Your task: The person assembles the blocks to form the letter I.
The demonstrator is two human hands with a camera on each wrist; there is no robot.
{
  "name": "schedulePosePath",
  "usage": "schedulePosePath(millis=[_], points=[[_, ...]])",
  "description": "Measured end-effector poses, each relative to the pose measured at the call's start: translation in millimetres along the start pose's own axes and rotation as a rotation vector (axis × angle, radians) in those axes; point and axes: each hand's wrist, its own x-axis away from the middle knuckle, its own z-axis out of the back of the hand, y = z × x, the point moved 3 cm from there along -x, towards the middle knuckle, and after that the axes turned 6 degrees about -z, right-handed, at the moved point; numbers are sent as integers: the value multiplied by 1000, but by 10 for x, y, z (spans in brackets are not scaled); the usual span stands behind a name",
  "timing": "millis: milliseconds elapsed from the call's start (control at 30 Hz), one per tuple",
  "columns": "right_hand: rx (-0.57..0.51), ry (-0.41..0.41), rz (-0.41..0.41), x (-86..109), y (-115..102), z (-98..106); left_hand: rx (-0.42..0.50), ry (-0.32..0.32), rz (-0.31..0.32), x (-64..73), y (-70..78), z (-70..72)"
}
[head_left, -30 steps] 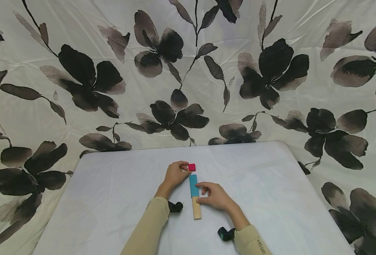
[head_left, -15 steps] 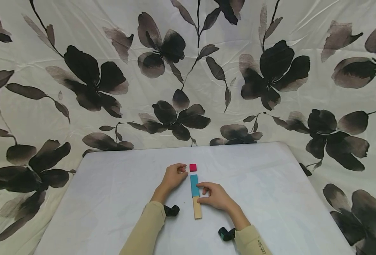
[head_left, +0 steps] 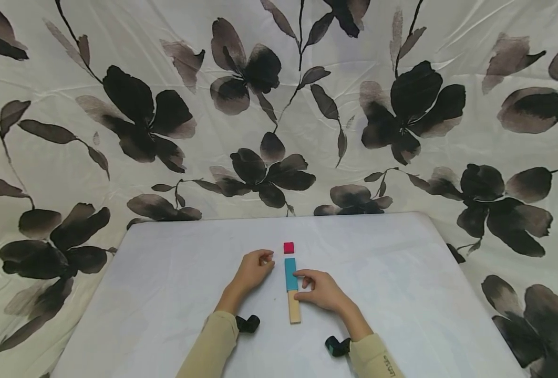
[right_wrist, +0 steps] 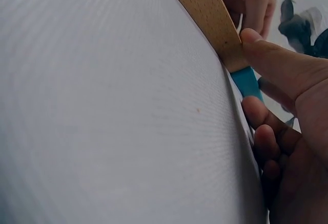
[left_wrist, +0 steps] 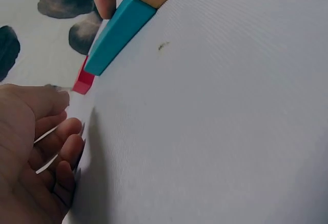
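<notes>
A blue block (head_left: 290, 274) and a natural wood block (head_left: 294, 306) lie end to end in one line on the white table. Beyond the blue one, across a small gap, sits a small red block (head_left: 289, 248). My right hand (head_left: 323, 289) is at the line's right side, its thumb at the wood block and its index finger at the blue block. Both blocks also show in the right wrist view, where the thumb touches the wood block (right_wrist: 212, 24). My left hand (head_left: 252, 270) hovers left of the blocks, holding nothing, fingers loosely bent. In the left wrist view it is apart from the red block (left_wrist: 83, 80).
The white table (head_left: 179, 273) has its far edge close to a hanging cloth (head_left: 326, 173) with dark flower prints. A black wrist camera (head_left: 248, 324) sits at the left sleeve, and another camera (head_left: 338, 346) at the right sleeve.
My left hand has let go of the red block and drawn back to the left and nearer. The red block stays in place, and my right hand keeps its place at the blocks.
</notes>
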Motion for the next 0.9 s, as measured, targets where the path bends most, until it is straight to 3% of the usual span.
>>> schedulePosePath(millis=[333,900], points=[[-28,-2,7,-5,3,-1,-12,18,-56,285,-12,134],[-28,-8,37,18,-22,87,-49,20,-39,614,-141,324]])
